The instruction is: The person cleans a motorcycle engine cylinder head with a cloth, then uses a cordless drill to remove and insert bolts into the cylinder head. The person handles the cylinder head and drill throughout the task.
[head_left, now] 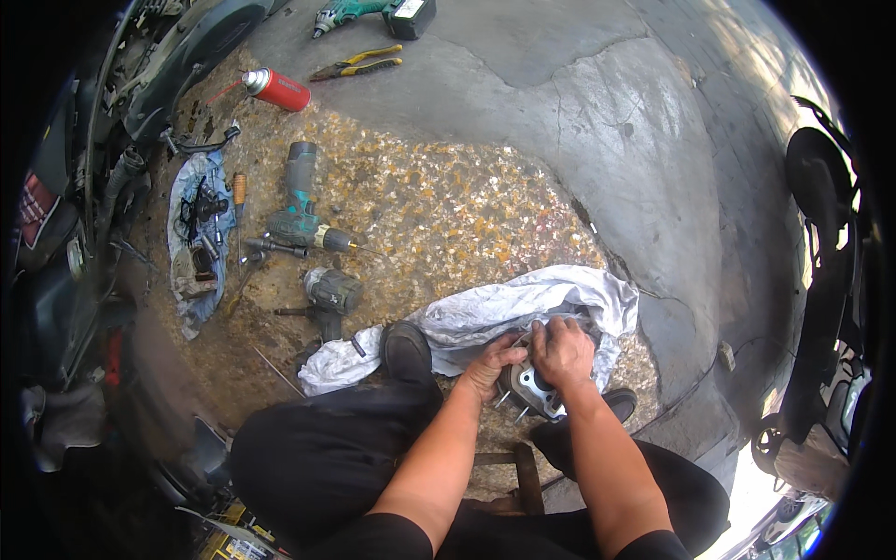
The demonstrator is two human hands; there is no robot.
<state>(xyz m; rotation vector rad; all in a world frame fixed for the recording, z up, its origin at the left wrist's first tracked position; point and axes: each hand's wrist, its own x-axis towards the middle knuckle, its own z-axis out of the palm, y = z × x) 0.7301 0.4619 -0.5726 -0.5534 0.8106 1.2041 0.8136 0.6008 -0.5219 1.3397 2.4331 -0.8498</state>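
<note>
A silver metal engine part (530,385) with bolt holes in its flat face and thin studs sticking out stands between my feet. My left hand (493,367) grips its left side, thumb near the top edge. Over its far right side lies my right hand (563,355), fingers curled and pressed together against it; the fingertips are partly hidden. Behind the part and touching it spreads a stained white cloth (504,303), one end reaching past my left shoe (406,350).
Left of the cloth lie a grey impact driver (332,291), a teal drill (297,219) and a screwdriver (240,189). A blue cloth (182,252) holds small metal parts. Farther off are a red spray can (283,91), yellow-handled pliers (359,65) and another teal power tool (359,11).
</note>
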